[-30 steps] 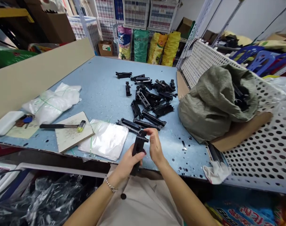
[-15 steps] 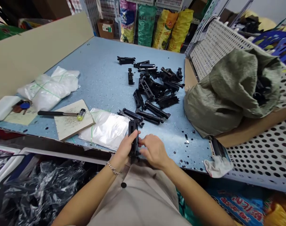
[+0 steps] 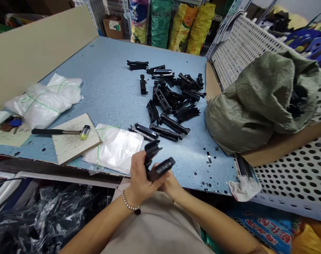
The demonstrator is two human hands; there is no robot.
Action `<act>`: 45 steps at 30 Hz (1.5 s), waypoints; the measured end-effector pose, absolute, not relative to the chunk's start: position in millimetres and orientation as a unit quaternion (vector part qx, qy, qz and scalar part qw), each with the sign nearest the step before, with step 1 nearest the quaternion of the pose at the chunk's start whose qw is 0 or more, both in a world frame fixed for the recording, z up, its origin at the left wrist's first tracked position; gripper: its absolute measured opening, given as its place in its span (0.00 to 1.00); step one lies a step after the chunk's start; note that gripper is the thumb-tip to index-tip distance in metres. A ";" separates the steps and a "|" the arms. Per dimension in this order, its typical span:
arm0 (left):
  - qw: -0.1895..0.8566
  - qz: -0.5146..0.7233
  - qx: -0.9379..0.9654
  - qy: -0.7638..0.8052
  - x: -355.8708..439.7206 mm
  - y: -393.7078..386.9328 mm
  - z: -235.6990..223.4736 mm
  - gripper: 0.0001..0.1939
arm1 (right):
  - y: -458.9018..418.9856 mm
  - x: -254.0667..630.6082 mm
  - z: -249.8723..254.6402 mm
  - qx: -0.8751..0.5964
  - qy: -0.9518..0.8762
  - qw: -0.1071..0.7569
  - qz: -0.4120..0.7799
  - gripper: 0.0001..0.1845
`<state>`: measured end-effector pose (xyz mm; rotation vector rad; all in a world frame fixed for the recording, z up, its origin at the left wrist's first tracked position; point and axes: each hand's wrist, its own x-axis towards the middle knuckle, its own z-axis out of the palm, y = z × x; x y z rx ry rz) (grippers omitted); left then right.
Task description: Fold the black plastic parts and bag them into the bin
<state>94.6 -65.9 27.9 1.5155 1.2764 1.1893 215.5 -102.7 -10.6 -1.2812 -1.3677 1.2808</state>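
Note:
My left hand [image 3: 141,176] is closed around a black plastic part [image 3: 160,168] at the table's front edge. The part shows two arms spread in a V; whether this is one hinged piece or two pieces, I cannot tell. My right hand [image 3: 171,185] is closed at its lower right side, fingers partly hidden behind the part and my left hand. Beyond my hands lies a loose heap of similar long black plastic parts [image 3: 173,98], with a few nearer ones [image 3: 167,132] just ahead of my fingers.
A hammer [image 3: 60,131] rests on a board [image 3: 73,141] at the left. Beside it are bundled clear plastic bags [image 3: 118,146]. To the right, a green woven sack [image 3: 242,106] leans by a perforated white crate [image 3: 290,176], and a white glove [image 3: 245,188] hangs at the table corner.
The black part, upright and narrow before, is now tilted and spread into a V. My left hand has turned over it, and my right hand has moved lower behind it. The view has shifted slightly.

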 end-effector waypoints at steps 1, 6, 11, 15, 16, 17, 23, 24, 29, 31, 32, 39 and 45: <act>0.412 0.465 0.592 0.513 92.3 -61.3 26.9 0.38 | -97.1 221.8 -6.3 -0.508 -0.575 0.391 0.508 0.25; 0.670 0.324 0.444 0.499 101.4 -36.9 8.0 0.27 | -34.8 276.5 11.9 -0.625 -0.717 0.255 0.175 0.16; 0.501 0.228 0.647 0.528 124.9 -30.2 -20.1 0.17 | 16.5 317.6 7.4 -0.685 -0.727 0.047 0.021 0.11; 0.398 0.269 0.705 0.522 131.0 -17.8 -23.1 0.21 | 0.9 324.2 16.5 -0.708 -0.700 0.096 0.008 0.14; 0.430 0.299 0.686 0.505 132.1 -14.8 -19.9 0.25 | -9.8 320.8 20.7 -0.704 -0.698 0.131 0.002 0.15; 0.476 0.330 0.657 0.483 133.5 -12.6 -15.4 0.30 | -21.7 315.4 24.9 -0.691 -0.704 0.166 0.000 0.15; 0.553 0.403 0.572 0.453 135.0 -16.5 17.8 0.31 | -66.0 284.5 45.0 -0.542 -0.769 0.315 0.128 0.12; 0.546 0.392 0.590 0.448 132.7 -19.5 21.6 0.30 | -64.3 284.8 47.0 -0.549 -0.761 0.325 0.118 0.12; 0.524 0.367 0.636 0.432 120.4 -35.1 28.4 0.25 | -40.3 293.1 47.4 -0.537 -0.815 0.215 0.000 0.16; 0.492 0.368 0.650 0.446 117.7 -37.7 25.8 0.25 | -32.1 292.8 43.1 -0.514 -0.836 0.193 0.005 0.17; 0.471 0.369 0.660 0.454 116.7 -37.6 23.7 0.25 | -29.0 292.0 40.4 -0.509 -0.837 0.200 0.027 0.18; 0.510 0.405 0.580 0.489 107.5 -17.1 11.9 0.21 | -48.8 271.6 21.5 -0.526 -0.791 0.210 0.229 0.21; 0.456 0.345 0.605 0.554 86.9 0.3 10.5 0.20 | -80.6 250.6 6.8 -0.478 -0.852 0.156 0.149 0.23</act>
